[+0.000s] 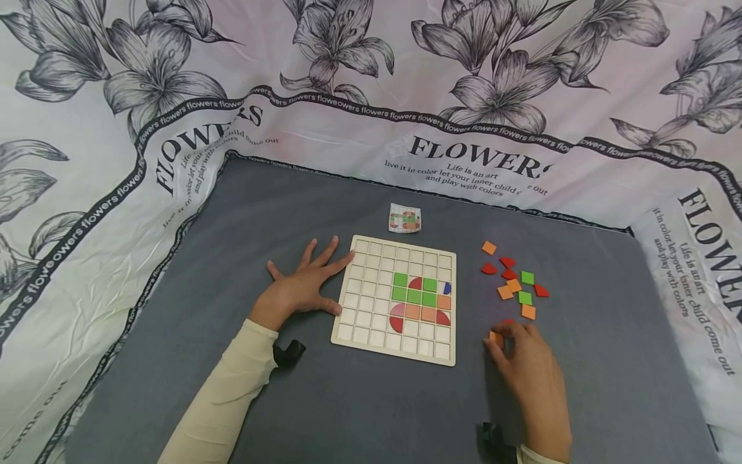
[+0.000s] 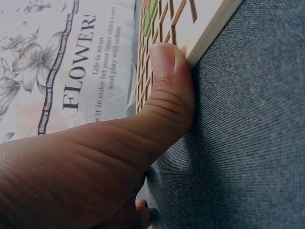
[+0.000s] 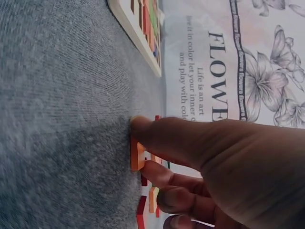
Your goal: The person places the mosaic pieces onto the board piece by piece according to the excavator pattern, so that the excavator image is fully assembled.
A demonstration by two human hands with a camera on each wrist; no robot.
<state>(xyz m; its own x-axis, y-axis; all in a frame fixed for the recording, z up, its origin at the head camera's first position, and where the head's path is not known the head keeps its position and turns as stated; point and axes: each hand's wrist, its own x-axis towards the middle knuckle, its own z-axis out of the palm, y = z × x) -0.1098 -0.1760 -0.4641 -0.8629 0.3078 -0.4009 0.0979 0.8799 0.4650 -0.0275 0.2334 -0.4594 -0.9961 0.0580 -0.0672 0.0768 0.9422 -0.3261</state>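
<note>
A square wooden grid board (image 1: pixel 394 355) lies on the grey cloth, some of its cells filled with green, orange and red pieces. One blue piece (image 1: pixel 447 289) sits near its right edge. My left hand (image 1: pixel 301 283) is spread flat, its thumb and a fingertip touching the board's left side. In the left wrist view the thumb (image 2: pixel 164 71) rests against the board's rim. To the right of the board, my right hand (image 1: pixel 533 370) pinches an orange square tile (image 3: pixel 136 155) between thumb and index finger, low at the cloth. The fingers partly cover that tile in the head view.
Beyond the right hand, loose tiles lie scattered: orange squares (image 1: pixel 489 247), green squares (image 1: pixel 527 278) and red curved pieces (image 1: pixel 542 291). A small card (image 1: pixel 404 219) with a coloured pattern lies behind the board. Flower-printed fabric (image 1: pixel 475 161) borders the cloth at the back and sides.
</note>
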